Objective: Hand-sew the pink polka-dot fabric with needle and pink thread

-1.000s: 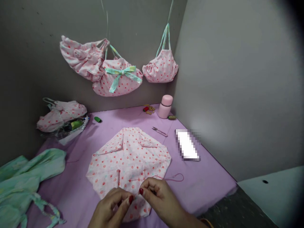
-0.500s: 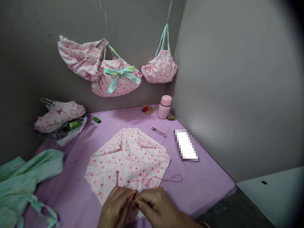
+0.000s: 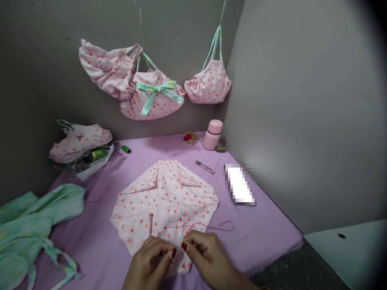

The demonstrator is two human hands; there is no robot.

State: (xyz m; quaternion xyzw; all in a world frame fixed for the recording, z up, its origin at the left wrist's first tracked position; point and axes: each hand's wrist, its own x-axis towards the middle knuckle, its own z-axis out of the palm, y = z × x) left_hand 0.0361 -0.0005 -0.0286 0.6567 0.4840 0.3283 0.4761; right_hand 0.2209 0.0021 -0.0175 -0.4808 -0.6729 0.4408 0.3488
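A purple cloth-covered table (image 3: pixel 256 225) is seen, with a pink dotted fabric piece (image 3: pixel 165 201) spread at lower centre. Its near edge is pinched by the left hand (image 3: pixel 151 264) and right hand (image 3: pixel 208 257), fingertips closed together. A pink thread (image 3: pixel 211 226) is looped just above the right hand.

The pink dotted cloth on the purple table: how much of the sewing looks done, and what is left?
Done: the far corners of the pink dotted cloth are folded inward, and red thread lies looped by its near right part. In hand: the left hand and right hand pinch the near edge together; no needle can be made out. Left: the cloth lies flat, with no strap, unlike the hanging bags.
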